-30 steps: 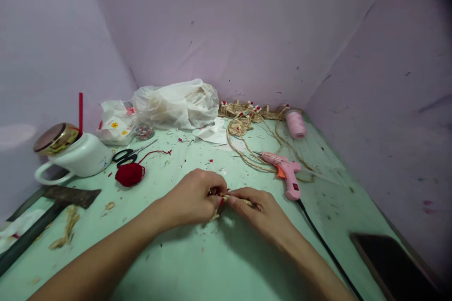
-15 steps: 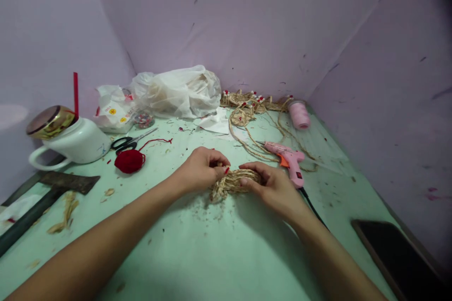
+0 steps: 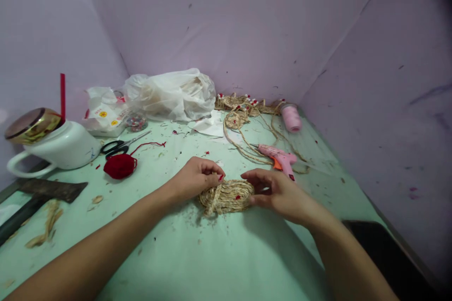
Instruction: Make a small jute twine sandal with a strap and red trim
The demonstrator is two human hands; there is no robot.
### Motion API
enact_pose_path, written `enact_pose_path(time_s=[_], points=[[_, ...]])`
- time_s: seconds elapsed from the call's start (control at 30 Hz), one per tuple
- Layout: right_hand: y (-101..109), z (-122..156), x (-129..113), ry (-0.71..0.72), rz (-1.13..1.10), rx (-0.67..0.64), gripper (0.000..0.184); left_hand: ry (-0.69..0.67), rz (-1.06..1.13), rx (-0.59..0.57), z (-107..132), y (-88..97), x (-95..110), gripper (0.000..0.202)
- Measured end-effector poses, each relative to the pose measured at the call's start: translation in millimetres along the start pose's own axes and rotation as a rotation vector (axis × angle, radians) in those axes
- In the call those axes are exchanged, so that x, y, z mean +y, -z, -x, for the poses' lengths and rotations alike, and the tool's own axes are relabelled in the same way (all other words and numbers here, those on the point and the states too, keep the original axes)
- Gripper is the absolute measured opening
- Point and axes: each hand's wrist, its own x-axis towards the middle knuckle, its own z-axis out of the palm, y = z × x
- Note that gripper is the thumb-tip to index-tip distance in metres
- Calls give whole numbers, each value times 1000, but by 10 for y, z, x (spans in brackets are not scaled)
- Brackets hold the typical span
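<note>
A small coiled jute-rope piece (image 3: 226, 196) lies on the green table (image 3: 219, 258) between my two hands. My left hand (image 3: 196, 178) has its fingers curled and pinching the coil's left top edge. My right hand (image 3: 278, 191) grips the coil's right end, thumb above and fingers closed on it. Tiny red specks dot the rope. A pink glue gun (image 3: 278, 157) lies just behind my right hand, its black cord running under my wrist.
A white kettle with gold lid (image 3: 49, 140), black scissors (image 3: 118, 146) and a red yarn ball (image 3: 119, 166) sit at left. A hammer (image 3: 33, 200) lies at the left edge. Plastic bags (image 3: 173, 94), loose jute rope (image 3: 247, 122) and a pink spool (image 3: 291, 118) lie at the back. A dark phone (image 3: 384, 254) lies at right.
The coil, hidden under my fingers a second ago, now lies exposed flat on the table. My hands have spread apart to its two ends, and the view has shifted slightly.
</note>
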Motion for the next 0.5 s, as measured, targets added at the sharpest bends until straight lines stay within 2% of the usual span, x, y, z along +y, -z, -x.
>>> enact_pose_path(time_s=[0.17, 0.27, 0.37, 0.43, 0.5], points=[[136, 36, -13, -19, -1, 112, 26, 19, 17, 28, 35, -7, 8, 20], [119, 27, -18, 29, -2, 119, 14, 45, 57, 65, 59, -32, 10, 21], [81, 7, -28, 70, 36, 130, 10, 43, 80, 95, 97, -63, 1, 23], [82, -7, -36, 71, 38, 209, 12, 34, 71, 112, 133, -77, -11, 24], [118, -16, -33, 53, 41, 343, 17, 20, 52, 128, 172, -85, -23, 25]])
